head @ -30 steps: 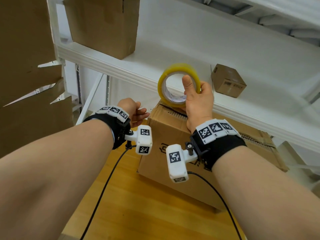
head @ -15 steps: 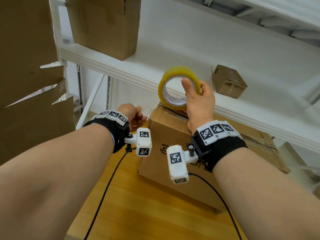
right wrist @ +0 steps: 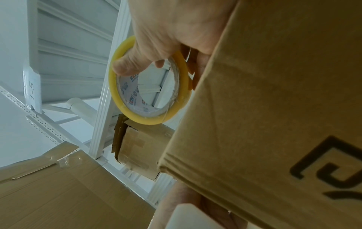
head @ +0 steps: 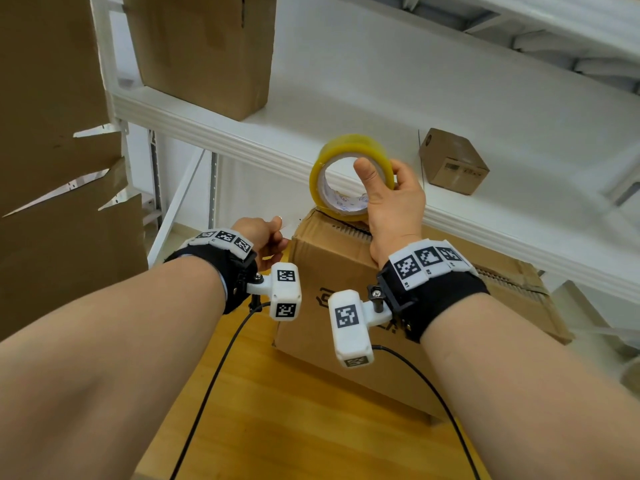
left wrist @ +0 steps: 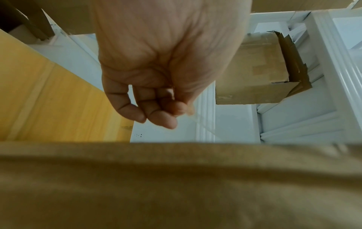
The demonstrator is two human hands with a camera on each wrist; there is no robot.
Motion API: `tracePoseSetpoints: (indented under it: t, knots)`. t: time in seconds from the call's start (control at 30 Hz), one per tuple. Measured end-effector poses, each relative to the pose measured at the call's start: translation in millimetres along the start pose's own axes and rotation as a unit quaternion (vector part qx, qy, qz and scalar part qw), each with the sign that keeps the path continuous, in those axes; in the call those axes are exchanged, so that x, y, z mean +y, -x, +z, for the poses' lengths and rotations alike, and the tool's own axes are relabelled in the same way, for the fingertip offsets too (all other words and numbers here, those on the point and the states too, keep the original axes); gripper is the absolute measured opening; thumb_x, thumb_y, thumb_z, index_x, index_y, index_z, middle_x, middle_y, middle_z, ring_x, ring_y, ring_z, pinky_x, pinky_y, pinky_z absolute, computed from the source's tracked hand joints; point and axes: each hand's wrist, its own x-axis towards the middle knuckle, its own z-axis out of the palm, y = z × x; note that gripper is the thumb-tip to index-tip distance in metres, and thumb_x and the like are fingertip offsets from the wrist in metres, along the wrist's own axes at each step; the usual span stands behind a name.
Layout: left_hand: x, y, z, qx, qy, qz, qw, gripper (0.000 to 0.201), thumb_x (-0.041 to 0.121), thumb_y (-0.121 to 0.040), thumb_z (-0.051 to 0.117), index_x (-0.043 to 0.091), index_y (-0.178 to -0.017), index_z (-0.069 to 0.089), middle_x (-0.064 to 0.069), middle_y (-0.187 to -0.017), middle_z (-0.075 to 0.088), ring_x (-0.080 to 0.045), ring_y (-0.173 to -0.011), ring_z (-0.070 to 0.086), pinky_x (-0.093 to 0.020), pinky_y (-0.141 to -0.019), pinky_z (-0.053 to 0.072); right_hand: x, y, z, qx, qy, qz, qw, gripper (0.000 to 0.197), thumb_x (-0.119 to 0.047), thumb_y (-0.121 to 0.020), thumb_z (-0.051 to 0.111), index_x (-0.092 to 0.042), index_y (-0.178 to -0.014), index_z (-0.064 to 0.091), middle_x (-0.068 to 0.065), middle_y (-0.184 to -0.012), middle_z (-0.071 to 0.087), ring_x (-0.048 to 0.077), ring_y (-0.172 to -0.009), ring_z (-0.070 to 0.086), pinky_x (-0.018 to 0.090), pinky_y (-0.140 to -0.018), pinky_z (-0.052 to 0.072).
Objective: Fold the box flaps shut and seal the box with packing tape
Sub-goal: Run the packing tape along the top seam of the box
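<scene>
A brown cardboard box (head: 332,261) with its flaps folded down stands on a wooden surface. My right hand (head: 381,174) grips a yellow roll of packing tape (head: 349,142) upright over the box's far left top corner, thumb through the core. The right wrist view shows the tape roll (right wrist: 115,93) in my right hand (right wrist: 149,62) beside the box wall (right wrist: 274,108). My left hand (head: 263,233) is beside the box's left edge with its fingers curled. In the left wrist view my left hand (left wrist: 166,113) pinches a thin clear strip, seemingly the tape's free end, above the blurred box (left wrist: 176,178).
A white metal shelf (head: 311,133) runs just behind the box, holding a small cardboard box (head: 453,164) and a large one (head: 204,53). Torn cardboard sheets (head: 52,168) stand at the left. Wrist-camera cables (head: 214,375) trail over the wooden surface (head: 294,427).
My left hand's fingers have closed into a pinch beside the box's left edge. The right hand still holds the roll over the same corner, barely shifted.
</scene>
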Motion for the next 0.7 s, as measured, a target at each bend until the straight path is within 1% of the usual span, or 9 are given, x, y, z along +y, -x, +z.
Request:
tracePoseSetpoints:
  t: [0.1, 0.13, 0.2, 0.23, 0.37, 0.47, 0.53, 0.6, 0.7]
  knots:
    - [-4, -2, 2, -0.001, -0.003, -0.005, 1.000, 0.030, 0.027, -0.099, 0.058, 0.014, -0.072, 0.055, 0.003, -0.050, 0.049, -0.012, -0.037, 0.051, -0.030, -0.063, 0.045, 1, 0, 0, -0.001, 0.000, 0.004, 1.000, 0.033, -0.044, -0.076, 0.084, -0.021, -0.092, 0.067, -0.018, -0.062, 0.055, -0.002, -0.057, 0.050, 0.015, -0.062, 0.044]
    - [-5, -2, 3, -0.004, -0.002, -0.011, 1.000, 0.029, 0.027, -0.098, 0.058, 0.013, -0.073, 0.056, 0.003, -0.053, 0.051, -0.013, -0.041, 0.053, -0.031, -0.066, 0.046, 1, 0, 0, -0.001, -0.001, 0.005, 1.000, 0.032, -0.044, -0.076, 0.084, -0.021, -0.091, 0.067, -0.020, -0.060, 0.054, -0.003, -0.056, 0.050, 0.014, -0.061, 0.044]
    - [-8, -2, 6, -0.013, -0.001, -0.023, 1.000, 0.023, 0.027, -0.097, 0.059, 0.012, -0.081, 0.061, -0.001, -0.070, 0.058, -0.017, -0.059, 0.056, -0.034, -0.073, 0.048, 2, -1, 0, 0.000, 0.000, 0.008, 1.000, 0.032, -0.044, -0.076, 0.084, -0.021, -0.091, 0.067, -0.020, -0.059, 0.054, -0.003, -0.056, 0.050, 0.015, -0.062, 0.044]
    - [-9, -1, 8, -0.015, -0.008, -0.030, 0.999, 0.023, 0.028, -0.098, 0.059, 0.011, -0.082, 0.062, -0.003, -0.077, 0.058, -0.019, -0.065, 0.056, -0.034, -0.073, 0.048, 2, -1, 0, 0.000, 0.000, 0.010, 1.000, 0.032, -0.044, -0.076, 0.084, -0.022, -0.091, 0.067, -0.019, -0.061, 0.054, -0.003, -0.056, 0.050, 0.016, -0.063, 0.045]
    - [-11, 6, 12, -0.027, -0.089, -0.044, 0.995, 0.034, 0.022, -0.102, 0.048, 0.010, -0.070, 0.050, -0.005, -0.067, 0.049, -0.020, -0.059, 0.046, -0.029, -0.057, 0.042, 2, -2, 0, 0.004, -0.003, 0.013, 1.000, 0.031, -0.044, -0.076, 0.085, -0.022, -0.090, 0.067, -0.017, -0.063, 0.054, -0.002, -0.057, 0.051, 0.021, -0.067, 0.046]
    - [-15, 10, 13, -0.049, -0.128, -0.039, 0.990, 0.030, 0.015, -0.102, 0.042, 0.010, -0.072, 0.046, -0.006, -0.068, 0.045, -0.018, -0.059, 0.043, -0.026, -0.048, 0.042, 3, -2, 1, 0.004, -0.006, 0.016, 1.000, 0.032, -0.044, -0.075, 0.085, -0.022, -0.090, 0.067, -0.020, -0.059, 0.054, -0.002, -0.056, 0.051, 0.023, -0.068, 0.047]
    - [-19, 8, 13, -0.055, -0.129, -0.019, 0.990, 0.026, 0.014, -0.101, 0.042, 0.014, -0.075, 0.048, -0.004, -0.072, 0.049, -0.018, -0.062, 0.049, -0.030, -0.054, 0.047, 3, -2, 1, 0.004, -0.007, 0.018, 1.000, 0.033, -0.045, -0.075, 0.085, -0.021, -0.090, 0.067, -0.021, -0.058, 0.053, -0.002, -0.056, 0.050, 0.024, -0.068, 0.047]
    - [-23, 6, 15, -0.053, -0.126, -0.009, 0.991, 0.023, 0.012, -0.101, 0.041, 0.022, -0.081, 0.049, 0.000, -0.081, 0.052, -0.016, -0.068, 0.053, -0.036, -0.067, 0.053, 3, -2, 1, 0.004, -0.007, 0.020, 1.000, 0.032, -0.045, -0.075, 0.085, -0.022, -0.089, 0.067, -0.019, -0.060, 0.054, -0.002, -0.056, 0.051, 0.024, -0.068, 0.047]
    - [-26, 9, 19, -0.060, -0.122, -0.005, 0.991, 0.021, 0.007, -0.096, 0.042, 0.020, -0.100, 0.057, -0.007, -0.079, 0.057, -0.023, -0.071, 0.056, -0.043, -0.078, 0.054, 2, -2, 0, 0.002, -0.010, 0.025, 1.000, 0.032, -0.046, -0.074, 0.085, -0.024, -0.088, 0.067, -0.019, -0.061, 0.055, 0.001, -0.060, 0.052, 0.025, -0.070, 0.049]
